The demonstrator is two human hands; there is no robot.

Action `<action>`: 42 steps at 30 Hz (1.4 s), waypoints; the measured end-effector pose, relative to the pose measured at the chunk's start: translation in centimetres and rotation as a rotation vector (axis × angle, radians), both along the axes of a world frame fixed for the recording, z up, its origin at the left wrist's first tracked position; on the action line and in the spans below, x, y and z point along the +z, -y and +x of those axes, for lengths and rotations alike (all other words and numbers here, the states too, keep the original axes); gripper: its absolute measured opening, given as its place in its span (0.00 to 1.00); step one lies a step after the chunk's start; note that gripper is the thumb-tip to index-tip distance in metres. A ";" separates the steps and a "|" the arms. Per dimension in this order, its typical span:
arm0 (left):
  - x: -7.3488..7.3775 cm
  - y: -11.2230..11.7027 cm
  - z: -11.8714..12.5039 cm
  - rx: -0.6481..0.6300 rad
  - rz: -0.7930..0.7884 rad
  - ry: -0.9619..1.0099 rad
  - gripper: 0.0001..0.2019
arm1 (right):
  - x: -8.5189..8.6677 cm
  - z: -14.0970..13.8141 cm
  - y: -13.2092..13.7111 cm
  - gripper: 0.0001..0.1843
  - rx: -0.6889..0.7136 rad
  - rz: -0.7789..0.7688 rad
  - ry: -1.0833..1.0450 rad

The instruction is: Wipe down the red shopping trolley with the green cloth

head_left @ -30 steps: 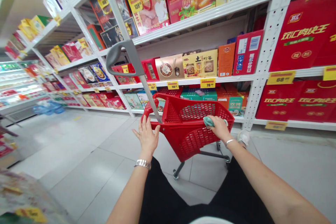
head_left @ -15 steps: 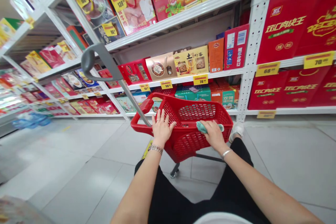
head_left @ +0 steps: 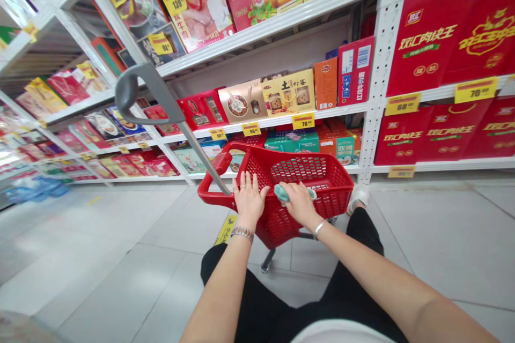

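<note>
A red plastic shopping basket cart (head_left: 333,193) stands on the floor in front of me, between my legs. My left hand (head_left: 249,201) lies on its near rim, close to the handle end, with the fingers spread. In my right hand (head_left: 298,202) is a bunched pale green cloth (head_left: 281,193), pressed against the same near rim. Part of the cloth is hidden under my fingers. Seen from above, the basket holds nothing that I can make out. A grey pull handle (head_left: 151,77) on a metal pole slants up to the left from the basket.
White shelves (head_left: 372,69) with boxed food and yellow price tags run along the far side. Red gift boxes (head_left: 434,27) fill the right bay. A caster (head_left: 265,267) shows under the cart. Yellow floor lettering (head_left: 226,230) lies by my left knee.
My right hand has slid left along the near rim with the cloth, nearer to my left hand. The left hand stays on the rim. The view has shifted slightly.
</note>
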State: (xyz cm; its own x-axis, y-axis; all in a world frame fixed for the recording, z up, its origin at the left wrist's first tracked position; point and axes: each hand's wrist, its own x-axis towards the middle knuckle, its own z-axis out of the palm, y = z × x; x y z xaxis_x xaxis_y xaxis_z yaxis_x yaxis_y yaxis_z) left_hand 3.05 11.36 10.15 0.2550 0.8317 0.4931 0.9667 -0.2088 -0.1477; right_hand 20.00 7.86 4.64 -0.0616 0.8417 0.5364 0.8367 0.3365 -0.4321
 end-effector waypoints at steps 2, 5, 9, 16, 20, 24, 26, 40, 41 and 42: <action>0.0 0.0 0.0 0.006 0.002 -0.004 0.32 | 0.6 -2.1 -0.2 0.30 0.049 0.003 -0.028; 0.2 0.1 0.0 0.026 0.005 -0.026 0.32 | 0.8 -3.2 -0.3 0.32 0.072 -0.011 -0.048; 0.3 0.1 0.1 0.041 -0.014 -0.046 0.32 | 0.1 -0.7 -0.2 0.33 0.064 -0.028 -0.006; 0.1 -0.1 0.1 0.049 -0.027 -0.017 0.32 | -2.0 6.8 0.5 0.30 -0.080 -0.012 0.070; 0.0 -0.2 0.1 0.035 -0.025 0.009 0.31 | -3.7 12.0 0.7 0.28 -0.159 0.023 0.078; 0.1 -0.1 0.2 0.030 -0.022 -0.011 0.30 | -5.0 16.3 0.6 0.24 -0.238 0.001 0.051; 0.2 -0.2 0.2 0.029 -0.027 -0.031 0.30 | -5.3 17.4 0.5 0.24 -0.248 -0.019 0.034; -0.4 -1.8 -0.6 0.077 -0.183 -0.070 0.30 | -4.7 7.6 4.6 0.28 -0.286 -0.004 0.074; -1.1 -1.2 0.2 0.052 -0.208 -0.062 0.30 | -4.6 6.2 5.1 0.29 -0.278 -0.015 0.091; -1.7 -0.7 1.0 0.035 -0.232 -0.048 0.30 | -4.5 4.9 5.6 0.30 -0.263 -0.022 0.103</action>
State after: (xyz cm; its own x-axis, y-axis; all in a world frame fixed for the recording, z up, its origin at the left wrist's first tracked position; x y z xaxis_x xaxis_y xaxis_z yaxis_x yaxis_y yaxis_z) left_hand 4.00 12.02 8.40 0.2428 0.9300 0.2758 0.9669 -0.2091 -0.1460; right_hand 24.93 2.28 0.19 0.1069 0.8475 0.5200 0.9339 0.0938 -0.3449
